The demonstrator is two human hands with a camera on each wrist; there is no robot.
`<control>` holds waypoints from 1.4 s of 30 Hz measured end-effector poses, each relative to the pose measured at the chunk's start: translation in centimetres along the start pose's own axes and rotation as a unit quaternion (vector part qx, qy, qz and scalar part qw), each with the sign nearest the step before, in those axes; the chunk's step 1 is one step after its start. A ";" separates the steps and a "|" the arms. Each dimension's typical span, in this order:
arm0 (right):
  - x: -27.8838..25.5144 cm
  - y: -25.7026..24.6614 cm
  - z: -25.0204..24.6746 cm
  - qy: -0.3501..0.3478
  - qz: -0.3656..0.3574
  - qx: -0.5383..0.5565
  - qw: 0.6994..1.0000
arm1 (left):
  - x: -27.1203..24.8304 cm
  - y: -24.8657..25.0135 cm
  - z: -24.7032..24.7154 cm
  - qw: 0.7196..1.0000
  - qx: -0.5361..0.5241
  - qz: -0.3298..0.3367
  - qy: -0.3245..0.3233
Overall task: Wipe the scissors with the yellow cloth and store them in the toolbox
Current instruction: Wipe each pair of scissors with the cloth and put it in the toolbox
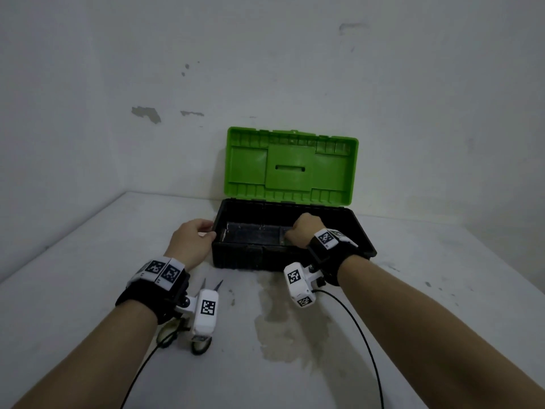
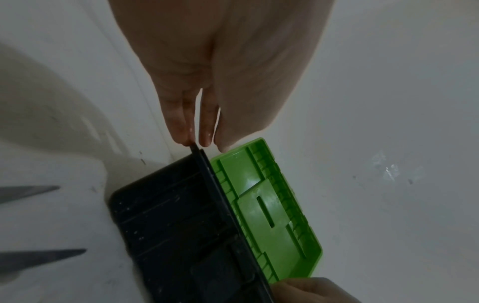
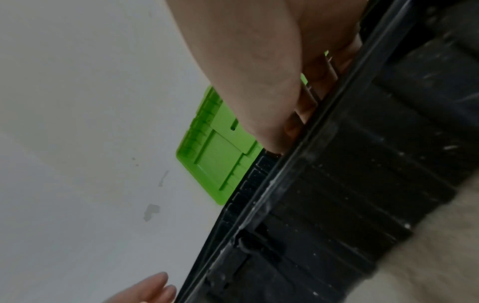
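Note:
The toolbox (image 1: 244, 258) stands open against the wall, a black base under an upright green lid (image 1: 290, 166). My left hand (image 1: 206, 230) rests at the box's left end, its straight fingers (image 2: 204, 135) touching the rim corner. Reaching inside the box, my right hand (image 1: 303, 228) curls its fingers (image 3: 308, 102) round the right end of a dark inner tray (image 1: 253, 233). The scissors (image 1: 218, 285) lie on the table under my left wrist, blades (image 2: 39, 256) spread open and pointing at the box. No yellow cloth is in view.
A white table (image 1: 442, 290) fills the corner of two white walls. A large damp stain (image 1: 280, 320) spreads in front of the toolbox. Black cables (image 1: 362, 335) trail from both wrist cameras toward me.

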State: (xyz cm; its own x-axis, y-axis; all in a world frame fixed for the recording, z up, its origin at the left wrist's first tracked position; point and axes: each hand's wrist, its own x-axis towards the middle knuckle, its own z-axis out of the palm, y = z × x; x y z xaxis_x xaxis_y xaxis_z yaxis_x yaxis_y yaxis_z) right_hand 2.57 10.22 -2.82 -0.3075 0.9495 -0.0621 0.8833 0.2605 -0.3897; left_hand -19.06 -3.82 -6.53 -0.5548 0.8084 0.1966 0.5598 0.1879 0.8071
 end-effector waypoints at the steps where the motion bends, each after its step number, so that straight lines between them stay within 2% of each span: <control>1: -1.1 0.3 -0.4 0.012 -0.014 0.012 1.000 | -0.8 0.0 -0.3 1.000 0.002 0.001 -0.002; 6: -7.7 3.4 -1.6 0.103 -0.071 0.086 0.988 | -5.3 -0.5 -1.1 0.999 0.029 -0.013 -0.026; 9: -12.0 7.1 -1.8 0.131 -0.069 0.109 0.983 | -7.8 -1.5 -1.3 0.994 0.078 -0.036 -0.065; 12: -15.3 11.4 -1.8 0.155 -0.045 0.098 0.982 | -9.8 -2.1 -1.5 0.989 0.116 -0.056 -0.075; 15: -17.1 15.3 -1.7 0.158 0.006 0.083 0.984 | -11.1 -1.6 -1.5 0.974 0.191 -0.070 -0.099; 21: -18.1 20.4 -1.4 0.130 0.076 -0.022 0.988 | -12.3 -2.2 -1.2 0.913 0.371 -0.080 -0.150; 28: -16.8 21.8 -1.3 0.087 0.111 -0.108 0.984 | -10.5 -4.4 -1.1 0.889 0.420 -0.087 -0.161; 31: -16.0 22.3 -1.3 0.072 0.126 -0.138 0.980 | -11.2 -3.2 -1.5 0.898 0.396 -0.078 -0.174; 37: -16.0 23.0 -1.6 0.089 0.117 -0.137 0.980 | -13.4 0.4 -2.3 0.967 0.218 -0.064 -0.113; 40: -17.2 22.6 -2.3 0.105 0.093 -0.061 0.988 | -15.0 1.9 -1.8 0.991 0.057 -0.055 -0.111; 42: -18.3 21.9 -3.1 0.122 0.051 0.034 0.991 | -16.8 3.2 -0.5 0.989 -0.051 -0.059 -0.128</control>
State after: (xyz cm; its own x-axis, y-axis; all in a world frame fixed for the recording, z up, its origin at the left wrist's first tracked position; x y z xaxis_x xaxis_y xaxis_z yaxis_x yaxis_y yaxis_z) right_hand 28.66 -0.95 -7.42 -0.1156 0.9865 0.1158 0.8769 0.1561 -0.4546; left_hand -8.21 -17.04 -6.96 -0.4305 0.9017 -0.0394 0.4281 0.2424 0.8706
